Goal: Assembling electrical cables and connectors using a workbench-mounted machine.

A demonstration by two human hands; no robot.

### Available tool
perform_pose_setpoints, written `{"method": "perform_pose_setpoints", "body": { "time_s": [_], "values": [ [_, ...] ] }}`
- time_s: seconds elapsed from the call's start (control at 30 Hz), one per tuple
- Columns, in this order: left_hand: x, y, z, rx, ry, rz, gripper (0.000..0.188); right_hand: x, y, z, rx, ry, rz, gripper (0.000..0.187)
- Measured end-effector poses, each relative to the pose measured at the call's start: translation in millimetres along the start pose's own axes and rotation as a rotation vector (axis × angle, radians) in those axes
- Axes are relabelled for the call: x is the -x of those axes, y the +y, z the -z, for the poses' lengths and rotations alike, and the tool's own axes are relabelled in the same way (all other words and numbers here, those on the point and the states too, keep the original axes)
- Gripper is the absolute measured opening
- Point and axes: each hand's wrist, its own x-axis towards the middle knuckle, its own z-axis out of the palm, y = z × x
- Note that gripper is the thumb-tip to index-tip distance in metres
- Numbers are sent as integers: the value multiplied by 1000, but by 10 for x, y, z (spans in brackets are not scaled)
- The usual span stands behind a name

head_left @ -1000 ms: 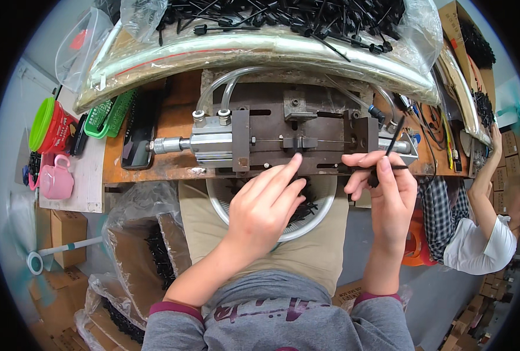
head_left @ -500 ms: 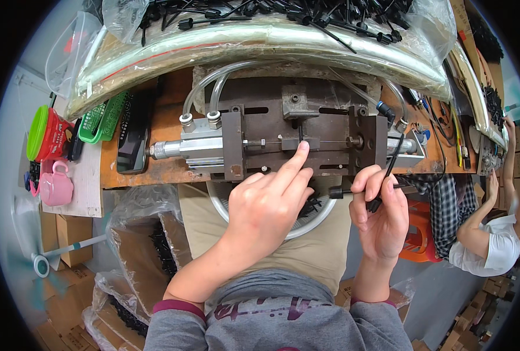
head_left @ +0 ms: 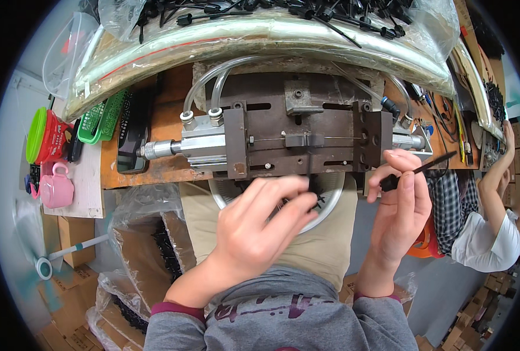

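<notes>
My left hand (head_left: 260, 228) hovers just in front of the metal fixture, its fingers bent together and smeared by motion. A blurred thin black plastic rod (head_left: 311, 164) stands out from its fingertips toward the small centre block (head_left: 305, 140). My right hand (head_left: 400, 216), at the fixture's right front corner, is closed in a pinch on a black plastic rod with a thicker head (head_left: 389, 182); its thin stem points up and right. The brown steel fixture (head_left: 283, 161) has a silver cylinder (head_left: 198, 151) at its left end and another at its right. Thin metal pins reach the centre block from both sides.
Black rods (head_left: 330, 14) lie piled on a plastic-wrapped ledge behind the fixture. A round white-rimmed container (head_left: 330, 210) sits over my lap. Left are a green basket (head_left: 105, 120), a pink cup (head_left: 57, 186) and lined cartons (head_left: 137, 245). Another person (head_left: 488, 240) works at right.
My left hand has drawn back from the centre block toward me, with the blurred rod at its fingertips. My right hand has moved right and turned the rod it holds.
</notes>
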Motion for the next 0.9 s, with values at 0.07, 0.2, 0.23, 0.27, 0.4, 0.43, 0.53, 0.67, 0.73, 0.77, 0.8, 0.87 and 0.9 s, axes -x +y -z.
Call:
{"method": "perform_pose_setpoints", "body": {
  "time_s": [0.07, 0.2, 0.23, 0.27, 0.4, 0.43, 0.53, 0.67, 0.73, 0.77, 0.8, 0.87, 0.9],
  "values": [
    [-34, -97, -138, -186, 30, -32, 28, 22, 5, -9, 66, -29, -35, 29],
    [-57, -156, -310, -333, -25, -37, 27, 35, -8, 14, 240, -76, -24, 28],
    [-64, -163, -322, -331, -30, -13, 27, 35, -19, 21, 299, -57, -25, 26],
    [-70, -158, -328, -334, -37, -10, 27, 26, -30, 32, 252, -72, -37, 25],
    [-98, -150, -294, -366, -68, 1, 28, 59, -87, 17, 121, -73, -246, 24],
    [-108, -159, -280, -353, -67, -9, 27, 55, -93, 16, 69, -66, -268, 21],
    [-130, -171, -243, -300, -75, -47, 28, 61, -82, -14, -48, -60, -382, 12],
    [-124, -91, -209, -67, 28, -141, 38, 31, -24, -72, -113, -155, -389, 10],
    [-102, -21, -184, 28, 50, -198, 40, 3, 7, -102, -220, -184, -402, 9],
    [-94, -4, -167, 57, 46, -193, 39, -12, 24, -114, -314, -206, -421, 8],
    [-82, 2, -143, 76, 41, -197, 39, -21, 38, -123, -301, -212, -434, 7],
    [-54, -5, -91, 121, 28, -179, 33, -14, 91, -155, -312, -214, -462, 10],
    [-39, -20, -68, 98, 66, -143, 32, 12, 149, -196, -98, -200, -321, 14]
  ]
}}
